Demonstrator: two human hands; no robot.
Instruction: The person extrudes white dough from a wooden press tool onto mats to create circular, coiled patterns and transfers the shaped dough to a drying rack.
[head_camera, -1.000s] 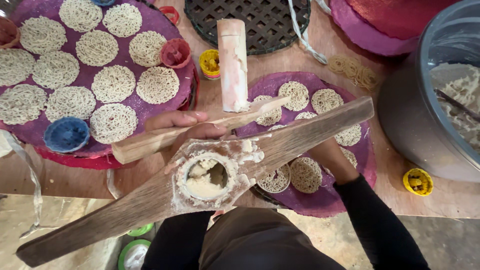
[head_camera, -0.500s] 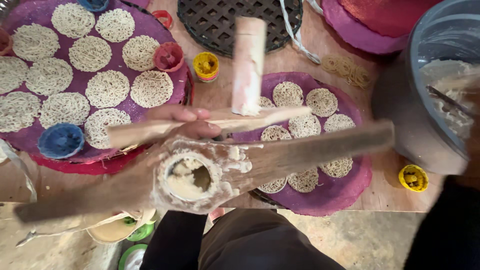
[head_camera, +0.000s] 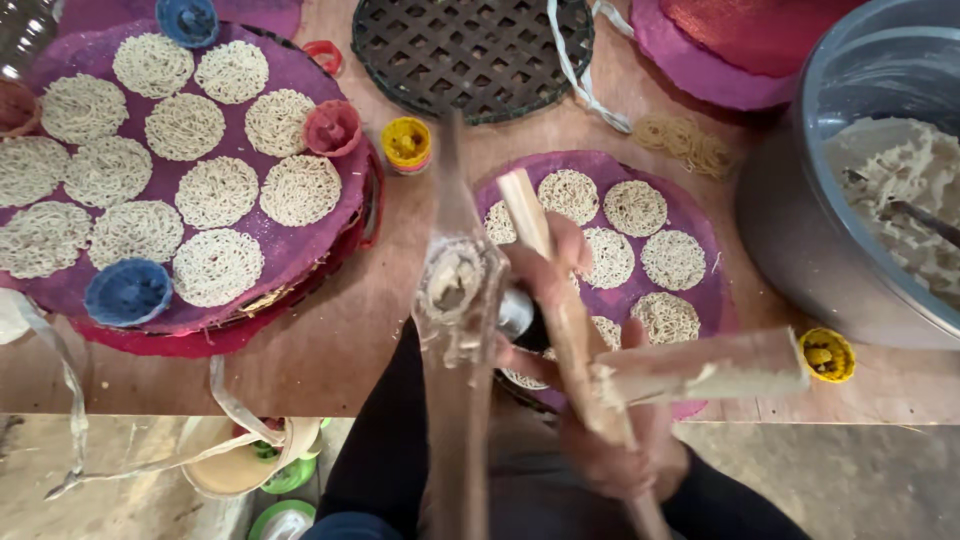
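Observation:
A long wooden noodle press (head_camera: 457, 400) now points straight away from me, and its cup (head_camera: 453, 282) is packed with pale dough. Beside it lies the press's second wooden arm (head_camera: 527, 215), whose round plunger (head_camera: 705, 365) sticks out to the right. My left hand (head_camera: 548, 285) wraps this arm just right of the cup. My right hand (head_camera: 615, 455) grips the arm's near end, below the plunger. Under the hands lies a purple mat (head_camera: 700, 215) carrying several round noodle nests (head_camera: 668, 258). The hands and press are motion-blurred.
A larger purple mat (head_camera: 300, 235) full of noodle nests fills the left. A grey basin of dough (head_camera: 800, 230) stands at the right and a black lattice mat (head_camera: 470, 45) at the back. Small yellow (head_camera: 407, 143), red (head_camera: 333, 127) and blue (head_camera: 128, 292) caps lie around. The table edge (head_camera: 200, 410) runs near me.
The press has swung from lying crosswise to pointing away from me. The plunger now sticks out to the right instead of pointing away. My right hand has come back onto the wood.

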